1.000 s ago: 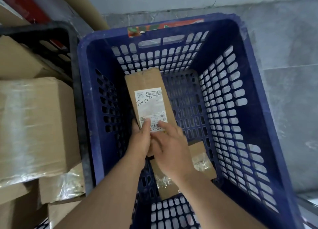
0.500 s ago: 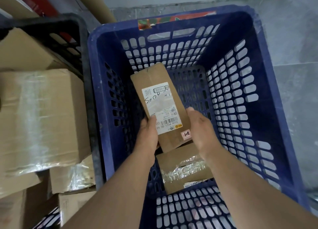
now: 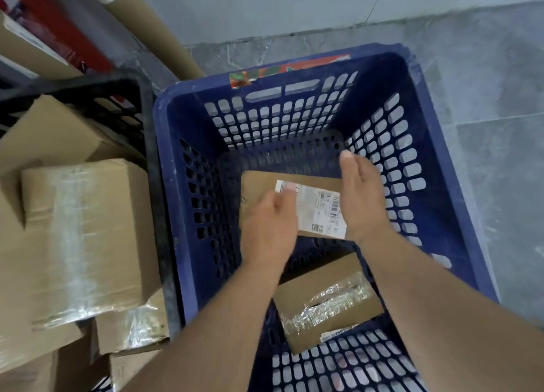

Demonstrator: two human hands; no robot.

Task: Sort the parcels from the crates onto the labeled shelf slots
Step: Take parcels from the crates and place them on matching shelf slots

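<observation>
**Parcel held inside the blue crate**

Inside the blue crate (image 3: 176, 229), you hold the parcel (image 3: 316, 207) label up. Your left hand (image 3: 270, 223) curls its fingers over the left end. Your right hand (image 3: 363, 197) presses the right edge, fingers straight and together.

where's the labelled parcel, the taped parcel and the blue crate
labelled parcel (image 3: 319, 212): head view, on its white label
taped parcel (image 3: 326, 303): head view, on its clear tape
blue crate (image 3: 379, 76): head view, on its far wall
</observation>
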